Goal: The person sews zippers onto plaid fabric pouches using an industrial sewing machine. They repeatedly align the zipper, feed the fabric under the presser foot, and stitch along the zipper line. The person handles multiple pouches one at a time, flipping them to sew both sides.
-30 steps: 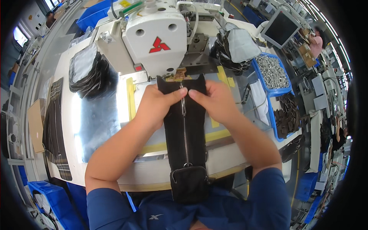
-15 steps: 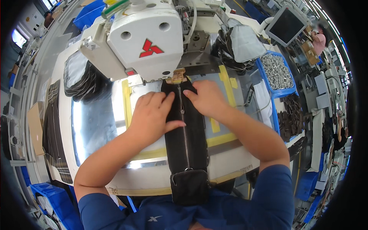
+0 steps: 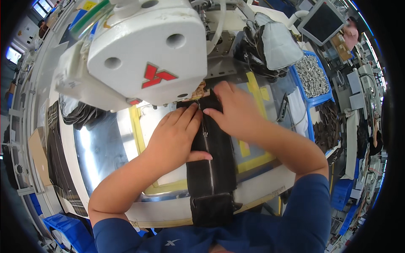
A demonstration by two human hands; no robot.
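A long black fabric piece with a metal zipper [image 3: 210,166] runs from beneath the white sewing machine head [image 3: 147,55] toward my body. Its near end, a black zipped pouch [image 3: 212,209], hangs at the table edge against my shirt. My left hand [image 3: 175,133] lies flat on the left part of the fabric, fingertips by the zipper's far end and thumb stretched across it. At the far right edge, my right hand [image 3: 234,109] touches the fabric with thumb and bent fingers apart; its fingers are slightly blurred. A zipper pull [image 3: 205,135] shows between my hands.
Yellow tape strips [image 3: 136,130] mark the metal worktop. Stacked dark and grey pieces [image 3: 280,44] stand at the back right, beside a blue bin of metal hardware [image 3: 312,76]. A black cutter-like tool [image 3: 283,109] lies right of my hand. A screen [image 3: 321,22] stands beyond.
My view has moved closer to the machine head. My left fingers have shifted toward the zipper's far end. The right hand's fingers have lifted and straightened somewhat at the fabric's edge.
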